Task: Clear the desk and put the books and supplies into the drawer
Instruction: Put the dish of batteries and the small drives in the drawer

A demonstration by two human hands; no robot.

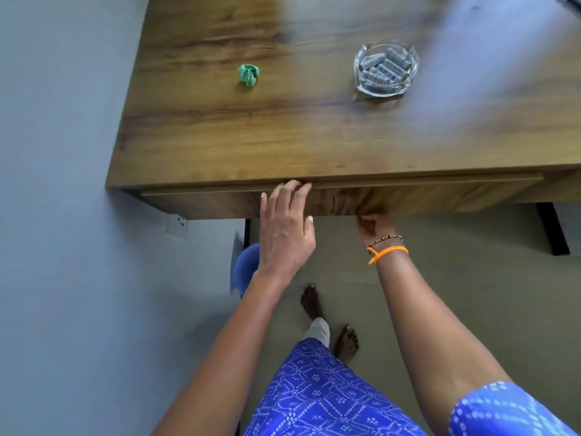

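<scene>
The wide wooden drawer front [408,196] sits shut under the near edge of the brown wood worktop [283,127]. It looks stiff and probably heavy; the sound hold is beneath its lower lip, where the right hand [374,225] curls, though whether its fingers truly grip is hidden. The left hand [284,228] rests straight, relaxed fingers [294,191] on its top edge.
</scene>
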